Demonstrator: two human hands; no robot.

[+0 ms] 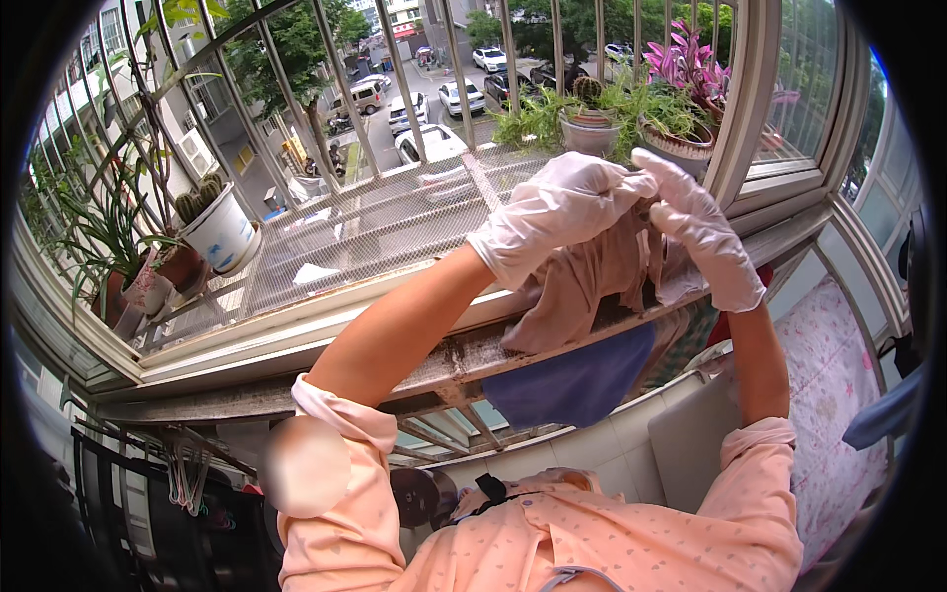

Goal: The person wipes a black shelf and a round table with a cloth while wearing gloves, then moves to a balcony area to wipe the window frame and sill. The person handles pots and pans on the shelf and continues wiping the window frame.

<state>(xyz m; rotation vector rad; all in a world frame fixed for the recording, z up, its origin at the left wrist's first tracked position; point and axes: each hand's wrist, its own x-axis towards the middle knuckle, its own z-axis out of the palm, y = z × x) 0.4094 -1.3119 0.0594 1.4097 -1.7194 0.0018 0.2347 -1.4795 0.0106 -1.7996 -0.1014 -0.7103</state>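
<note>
My left hand [570,207], in a white glove, is closed around the upper part of a damp-looking brownish-pink cloth [584,285]. My right hand [699,233], gloved the same way, holds the cloth's other side between thumb and fingers. Its fingertips come close to the left knuckles, and the gloves hide part of its grip. The cloth hangs in folds below both hands, over the weathered window ledge [459,355]. A blue cloth [570,377] hangs beneath that ledge.
Metal window bars [399,89] and a mesh-covered shelf [385,229] lie beyond the ledge. Potted cacti [222,229] stand at left; another pot [588,133] and a planter [677,148] stand at right. Hangers [189,473] hang lower left. A floral fabric [828,399] covers something at right.
</note>
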